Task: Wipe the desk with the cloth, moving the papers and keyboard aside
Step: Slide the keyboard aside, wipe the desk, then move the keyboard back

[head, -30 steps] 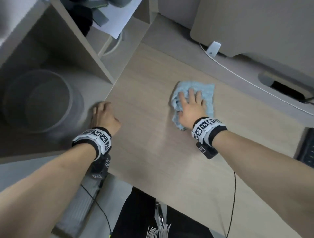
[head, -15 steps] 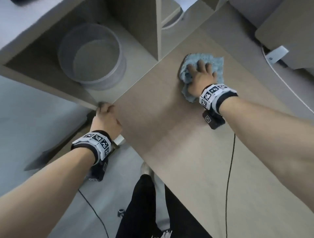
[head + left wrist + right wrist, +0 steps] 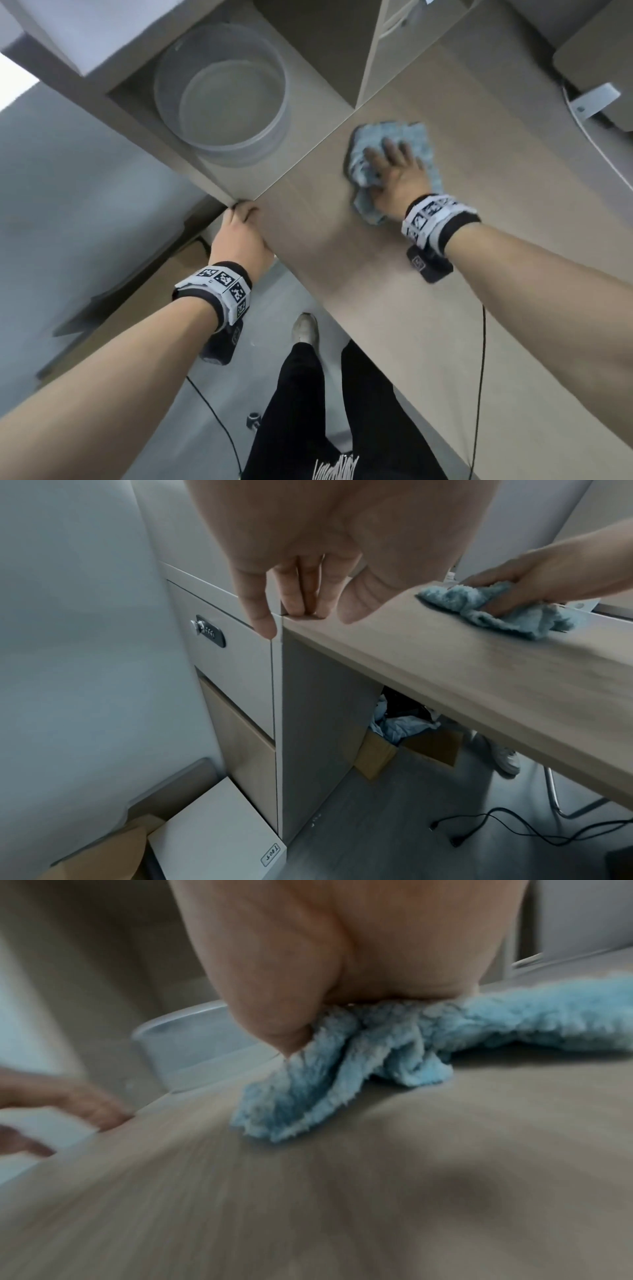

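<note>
A fluffy light-blue cloth point(image 3: 419, 137) lies bunched on the wooden desk point(image 3: 342, 267), near its left edge. My right hand point(image 3: 394, 168) presses down on the cloth with spread, straight fingers. In the right wrist view the thumb digs into the cloth point(image 3: 377, 1047), and the desk point(image 3: 308, 1191) is blurred. My left hand point(image 3: 239, 222) rests its fingertips on the desk's front-left corner; in the left wrist view its straight fingers point(image 3: 301, 599) touch the corner edge and hold nothing. The cloth point(image 3: 479, 610) also shows there. No papers or keyboard are in view.
A clear round container point(image 3: 219, 92) stands on the lower cabinet top left of the desk. A monitor foot point(image 3: 594, 101) and white cable point(image 3: 596, 150) lie at the back right. Below are a locked drawer point(image 3: 209, 631), a cardboard box point(image 3: 404, 739) and a white box point(image 3: 219, 831).
My right hand has slid the cloth toward the desk's left edge. My left hand has shifted back to the desk's front-left corner. The head view has swung left and down.
</note>
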Action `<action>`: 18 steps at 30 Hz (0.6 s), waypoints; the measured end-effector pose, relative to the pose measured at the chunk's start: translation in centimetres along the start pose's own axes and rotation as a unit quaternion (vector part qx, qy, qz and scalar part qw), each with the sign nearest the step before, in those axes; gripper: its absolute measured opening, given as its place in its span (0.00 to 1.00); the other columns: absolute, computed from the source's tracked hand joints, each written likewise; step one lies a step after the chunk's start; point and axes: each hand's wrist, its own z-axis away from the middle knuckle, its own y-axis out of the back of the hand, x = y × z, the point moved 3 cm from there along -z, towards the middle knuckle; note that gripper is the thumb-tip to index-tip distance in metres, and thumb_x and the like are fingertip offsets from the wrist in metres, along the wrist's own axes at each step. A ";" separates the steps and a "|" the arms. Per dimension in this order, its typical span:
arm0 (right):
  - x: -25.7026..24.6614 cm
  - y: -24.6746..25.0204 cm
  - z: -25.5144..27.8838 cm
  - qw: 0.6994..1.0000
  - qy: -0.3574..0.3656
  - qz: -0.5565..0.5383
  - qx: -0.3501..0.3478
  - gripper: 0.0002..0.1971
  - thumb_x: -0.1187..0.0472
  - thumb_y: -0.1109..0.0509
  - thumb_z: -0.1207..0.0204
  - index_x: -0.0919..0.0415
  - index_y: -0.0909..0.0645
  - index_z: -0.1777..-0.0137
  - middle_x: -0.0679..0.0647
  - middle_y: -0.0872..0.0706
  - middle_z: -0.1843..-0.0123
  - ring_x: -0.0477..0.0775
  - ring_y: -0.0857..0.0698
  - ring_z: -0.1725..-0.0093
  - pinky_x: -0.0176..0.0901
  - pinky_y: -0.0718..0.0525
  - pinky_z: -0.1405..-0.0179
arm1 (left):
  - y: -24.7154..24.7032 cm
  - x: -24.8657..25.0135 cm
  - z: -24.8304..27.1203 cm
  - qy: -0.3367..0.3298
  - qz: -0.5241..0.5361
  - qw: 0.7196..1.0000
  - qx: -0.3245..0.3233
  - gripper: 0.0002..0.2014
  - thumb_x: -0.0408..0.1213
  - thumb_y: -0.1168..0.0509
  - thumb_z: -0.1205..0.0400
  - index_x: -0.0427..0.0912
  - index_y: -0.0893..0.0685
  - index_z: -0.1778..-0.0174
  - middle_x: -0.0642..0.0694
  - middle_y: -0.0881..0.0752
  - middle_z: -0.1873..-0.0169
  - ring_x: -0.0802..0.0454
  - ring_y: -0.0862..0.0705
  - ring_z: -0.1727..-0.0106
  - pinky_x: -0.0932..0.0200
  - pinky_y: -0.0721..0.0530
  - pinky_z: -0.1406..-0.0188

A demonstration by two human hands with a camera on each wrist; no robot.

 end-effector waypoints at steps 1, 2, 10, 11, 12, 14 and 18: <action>0.4 0.6 -0.3 0.999 -0.038 -0.021 0.014 0.39 0.49 0.36 0.20 0.45 0.51 0.13 0.54 0.56 0.10 0.65 0.58 0.13 0.67 0.53 0.16 | -0.1 0.0 0.0 0.001 -0.004 1.000 -0.004 0.26 0.29 0.40 0.28 0.35 0.21 0.32 0.42 0.25 0.30 0.41 0.31 0.29 0.50 0.22 0.36; -0.3 0.7 -0.1 0.998 -0.045 -0.022 0.022 0.39 0.50 0.35 0.21 0.45 0.50 0.13 0.55 0.55 0.10 0.67 0.57 0.13 0.67 0.52 0.16 | -0.1 0.0 0.0 0.004 -0.006 1.000 -0.010 0.26 0.30 0.41 0.28 0.35 0.22 0.31 0.43 0.26 0.29 0.41 0.32 0.28 0.51 0.23 0.36; -11.2 -4.2 8.5 0.986 0.164 -0.032 -0.027 0.39 0.56 0.28 0.29 0.47 0.35 0.17 0.61 0.37 0.19 0.67 0.38 0.22 0.67 0.29 0.27 | 1.3 0.2 -0.1 0.002 -0.025 0.996 -0.082 0.25 0.31 0.42 0.24 0.37 0.24 0.28 0.43 0.29 0.25 0.42 0.35 0.23 0.51 0.29 0.28; -11.0 -3.8 8.7 0.988 0.130 -0.077 -0.024 0.37 0.59 0.29 0.27 0.49 0.34 0.17 0.63 0.34 0.21 0.68 0.35 0.24 0.64 0.26 0.29 | 1.4 0.1 -0.1 0.001 -0.020 0.996 -0.085 0.25 0.30 0.42 0.25 0.37 0.23 0.30 0.43 0.27 0.25 0.41 0.33 0.24 0.50 0.28 0.28; -10.5 -3.2 8.7 0.989 0.092 -0.116 -0.010 0.36 0.61 0.30 0.26 0.50 0.34 0.17 0.63 0.31 0.26 0.68 0.32 0.28 0.60 0.23 0.33 | 1.6 0.1 0.0 -0.001 -0.014 0.996 -0.084 0.24 0.29 0.42 0.26 0.37 0.22 0.32 0.41 0.26 0.27 0.39 0.31 0.25 0.49 0.26 0.29; -9.4 -1.7 8.1 0.985 0.035 -0.166 0.034 0.35 0.63 0.31 0.26 0.52 0.33 0.17 0.63 0.28 0.33 0.67 0.28 0.34 0.56 0.21 0.39 | 1.9 0.0 0.3 -0.003 -0.003 0.997 -0.079 0.23 0.27 0.42 0.27 0.35 0.20 0.35 0.38 0.24 0.29 0.37 0.28 0.27 0.48 0.25 0.30; -8.2 1.5 6.1 0.971 -0.016 -0.209 0.113 0.34 0.56 0.28 0.25 0.55 0.32 0.19 0.63 0.26 0.35 0.68 0.25 0.36 0.57 0.20 0.38 | 2.1 0.0 1.2 0.012 -0.002 0.996 -0.085 0.24 0.28 0.43 0.26 0.37 0.22 0.32 0.40 0.26 0.27 0.39 0.30 0.25 0.47 0.24 0.32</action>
